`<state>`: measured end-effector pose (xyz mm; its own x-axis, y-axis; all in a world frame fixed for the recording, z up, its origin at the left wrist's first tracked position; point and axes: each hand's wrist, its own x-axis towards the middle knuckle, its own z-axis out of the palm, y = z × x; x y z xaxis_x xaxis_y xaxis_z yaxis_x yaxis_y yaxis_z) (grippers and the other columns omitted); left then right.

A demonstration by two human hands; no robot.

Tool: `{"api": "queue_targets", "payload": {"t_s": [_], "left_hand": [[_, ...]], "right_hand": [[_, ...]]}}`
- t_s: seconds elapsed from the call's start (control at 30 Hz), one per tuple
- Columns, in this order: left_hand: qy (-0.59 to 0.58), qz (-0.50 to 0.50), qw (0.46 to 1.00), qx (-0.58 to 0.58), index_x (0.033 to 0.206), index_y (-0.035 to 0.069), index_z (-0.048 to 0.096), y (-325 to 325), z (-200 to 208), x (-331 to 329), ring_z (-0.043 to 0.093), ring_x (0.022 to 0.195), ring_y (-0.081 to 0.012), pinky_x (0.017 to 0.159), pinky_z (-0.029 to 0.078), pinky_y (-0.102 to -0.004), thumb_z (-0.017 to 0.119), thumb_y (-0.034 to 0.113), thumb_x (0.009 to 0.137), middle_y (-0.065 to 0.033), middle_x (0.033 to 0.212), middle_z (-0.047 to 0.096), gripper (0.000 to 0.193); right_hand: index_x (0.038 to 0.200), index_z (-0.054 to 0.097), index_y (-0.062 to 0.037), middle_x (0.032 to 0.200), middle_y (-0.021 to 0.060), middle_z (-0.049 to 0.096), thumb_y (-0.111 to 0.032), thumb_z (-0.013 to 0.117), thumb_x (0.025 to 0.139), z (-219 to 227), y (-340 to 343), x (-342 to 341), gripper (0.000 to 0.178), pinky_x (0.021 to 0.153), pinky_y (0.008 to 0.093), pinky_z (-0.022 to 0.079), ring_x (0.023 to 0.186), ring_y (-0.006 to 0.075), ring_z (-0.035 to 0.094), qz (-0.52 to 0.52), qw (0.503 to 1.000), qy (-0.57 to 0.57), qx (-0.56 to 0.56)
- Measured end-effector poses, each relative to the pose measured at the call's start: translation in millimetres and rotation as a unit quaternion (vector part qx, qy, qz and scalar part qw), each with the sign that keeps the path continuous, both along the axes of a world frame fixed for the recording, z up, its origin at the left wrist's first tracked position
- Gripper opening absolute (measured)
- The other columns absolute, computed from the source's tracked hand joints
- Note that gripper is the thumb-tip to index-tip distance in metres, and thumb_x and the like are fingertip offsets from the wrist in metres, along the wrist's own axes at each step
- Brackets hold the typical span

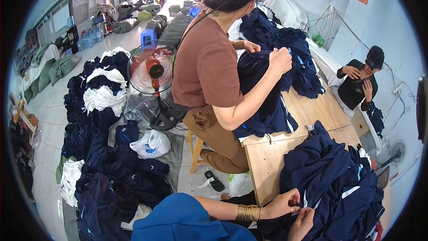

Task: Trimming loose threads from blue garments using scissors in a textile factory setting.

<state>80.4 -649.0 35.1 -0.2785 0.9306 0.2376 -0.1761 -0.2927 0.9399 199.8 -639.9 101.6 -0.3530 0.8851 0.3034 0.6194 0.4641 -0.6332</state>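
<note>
My left hand point(285, 202), with gold bangles on the wrist, pinches the edge of a navy garment point(330, 174) that has white stripes. This garment lies on top of a big navy pile on the wooden table point(267, 160). My right hand point(302, 224) grips the same garment just below and to the right, fingers curled on the cloth. What the fingertips hold besides cloth is too small to tell.
A person in a brown shirt point(205, 62) sits on a stool across the table corner, holding up another navy garment point(263, 89). A second person in black point(359, 82) sits at the far right. A red floor fan point(151, 73), a white plastic bag point(151, 145) and heaps of navy and white clothes point(102, 107) cover the floor on the left.
</note>
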Motion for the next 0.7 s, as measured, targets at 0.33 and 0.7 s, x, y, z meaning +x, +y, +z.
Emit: {"api": "queue_targets", "payload": {"t_s": [0.33, 0.7], "left_hand": [[-0.44, -0.121, 0.863, -0.217, 0.1, 0.009, 0.043, -11, -3, 5, 0.055, 0.089, -0.0095, 0.085, 0.046, -0.0269, 0.061, 0.012, 0.083, -0.0011, 0.091, 0.054, 0.025], [-0.33, -0.194, 0.913, -0.139, 0.084, 0.007, 0.051, 3, -24, 11, 0.053, 0.08, -0.0074, 0.074, 0.044, -0.022, 0.062, 0.013, 0.083, 0.0002, 0.083, 0.055, 0.012]], "right_hand": [[0.094, 0.054, -0.0048, 0.079, 0.0185, 0.061, -0.026, 0.053, 0.09, 1, 4, -4, 0.022, 0.062, 0.0363, 0.047, 0.072, 0.0332, 0.061, -0.023, 0.998, -0.046, 0.018], [0.096, 0.054, -0.0056, 0.081, 0.0181, 0.062, -0.028, 0.052, 0.09, 1, 9, -1, 0.023, 0.063, 0.0387, 0.047, 0.075, 0.0359, 0.061, -0.032, 0.997, -0.065, -0.014]]}}
